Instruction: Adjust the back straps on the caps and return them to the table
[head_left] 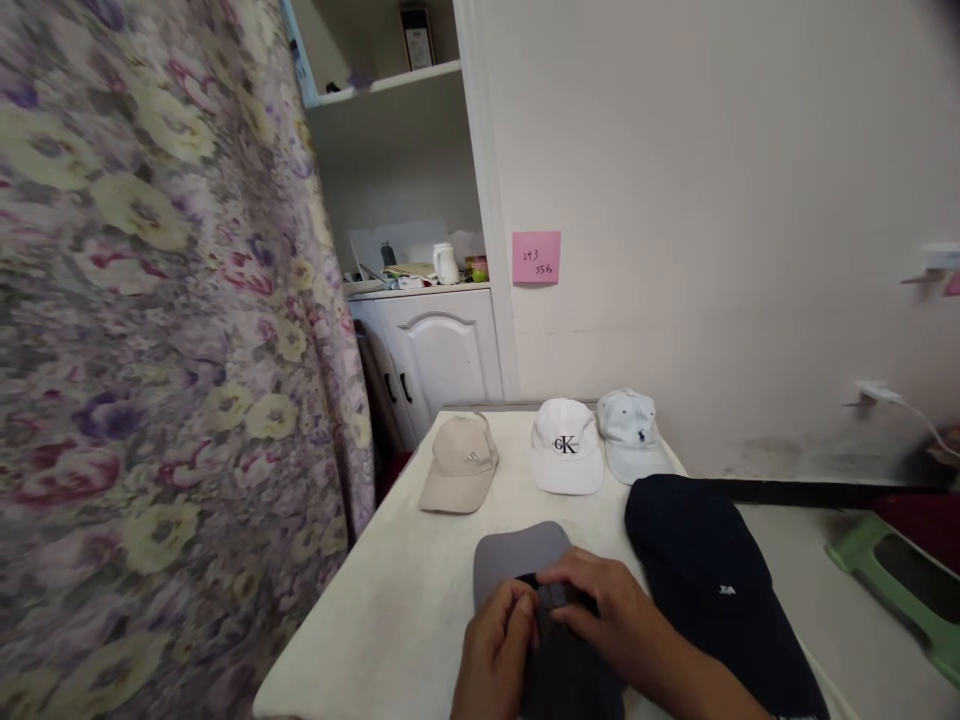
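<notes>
A grey cap (517, 562) lies on the white table (390, 600) right in front of me, its brim pointing away. My left hand (495, 645) and my right hand (607, 620) both rest on its dark back part, fingers curled and pinching the strap there. A navy cap (705, 570) lies just right of my right hand. Farther back sit a beige cap (459, 465), a white cap (565, 448) with black letters and a pale blue cap (630, 432).
A floral curtain (150, 350) hangs close on the left. A white cabinet (439, 350) with small items on top stands behind the table. A pink note (536, 257) is stuck on the wall. A green stool (900, 580) stands at the right.
</notes>
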